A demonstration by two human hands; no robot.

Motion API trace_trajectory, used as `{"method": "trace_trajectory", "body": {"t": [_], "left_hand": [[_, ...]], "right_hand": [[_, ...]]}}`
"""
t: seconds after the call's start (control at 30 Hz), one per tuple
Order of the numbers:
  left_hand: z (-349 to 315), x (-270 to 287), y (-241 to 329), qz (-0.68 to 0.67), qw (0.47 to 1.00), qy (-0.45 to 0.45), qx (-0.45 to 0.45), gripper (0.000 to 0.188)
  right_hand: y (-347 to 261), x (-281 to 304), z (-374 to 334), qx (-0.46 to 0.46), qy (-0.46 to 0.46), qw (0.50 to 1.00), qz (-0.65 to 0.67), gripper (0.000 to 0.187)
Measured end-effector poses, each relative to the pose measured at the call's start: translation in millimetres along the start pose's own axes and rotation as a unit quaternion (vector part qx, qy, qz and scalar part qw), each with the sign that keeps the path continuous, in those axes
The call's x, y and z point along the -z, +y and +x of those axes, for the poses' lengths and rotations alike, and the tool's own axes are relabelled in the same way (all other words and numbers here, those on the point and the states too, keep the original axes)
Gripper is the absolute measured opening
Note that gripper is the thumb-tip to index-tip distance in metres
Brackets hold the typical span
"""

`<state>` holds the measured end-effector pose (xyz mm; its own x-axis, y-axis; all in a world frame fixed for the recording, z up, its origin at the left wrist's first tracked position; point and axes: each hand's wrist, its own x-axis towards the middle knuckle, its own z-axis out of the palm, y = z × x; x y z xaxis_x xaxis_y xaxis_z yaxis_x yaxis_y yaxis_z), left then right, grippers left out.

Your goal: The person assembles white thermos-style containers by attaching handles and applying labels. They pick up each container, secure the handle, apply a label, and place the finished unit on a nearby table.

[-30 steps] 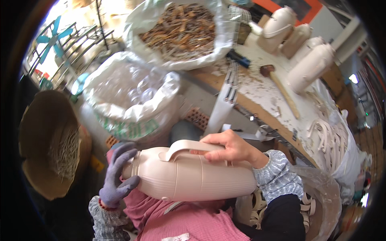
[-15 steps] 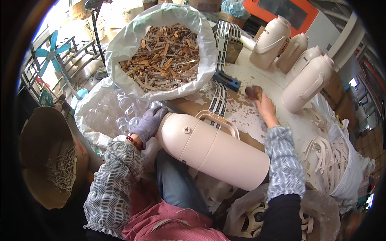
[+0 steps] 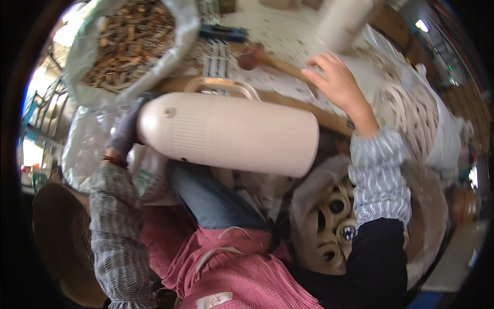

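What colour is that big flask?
The flask is pale pinkish beige, clearest in the head view.

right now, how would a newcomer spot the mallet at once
Find the white worktable across the top. Below and right of its blue oblong object, left of the bare right hand, lies the mallet. Its rounded reddish-brown head on a wooden handle sets it apart.

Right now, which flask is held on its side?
The nearest flask, with the left hand at its top end; other flasks stand on the bench.
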<state>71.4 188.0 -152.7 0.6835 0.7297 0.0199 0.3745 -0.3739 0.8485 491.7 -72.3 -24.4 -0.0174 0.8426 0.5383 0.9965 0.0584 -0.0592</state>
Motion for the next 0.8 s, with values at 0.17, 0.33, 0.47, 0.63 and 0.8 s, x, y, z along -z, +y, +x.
{"method": "trace_trajectory", "body": {"t": [0.17, 0.33, 0.47, 0.63, 0.8], "left_hand": [[-14, 10, -42, -0.361, 0.922, 0.079, 0.112, 0.046], [-88, 2, -32, -0.072, 0.996, 0.041, -0.041, 0.040], [-144, 7, -44, -0.340, 0.921, 0.130, 0.138, 0.036], [-221, 21, -72, -0.417, 0.868, 0.230, 0.140, 0.035], [-240, -26, -8, -0.319, 0.911, 0.252, 0.062, 0.036]], "right_hand": [[-3, 14, -257, -0.475, -0.318, 0.751, 0.331, 0.022], [-13, -82, -545, -0.535, -0.454, 0.711, 0.044, 0.070], [-16, -66, -525, -0.560, -0.416, 0.712, 0.081, 0.080], [-36, 31, -299, -0.417, -0.088, 0.900, 0.096, 0.063], [-118, 5, -146, -0.190, 0.129, 0.894, 0.385, 0.047]]}}
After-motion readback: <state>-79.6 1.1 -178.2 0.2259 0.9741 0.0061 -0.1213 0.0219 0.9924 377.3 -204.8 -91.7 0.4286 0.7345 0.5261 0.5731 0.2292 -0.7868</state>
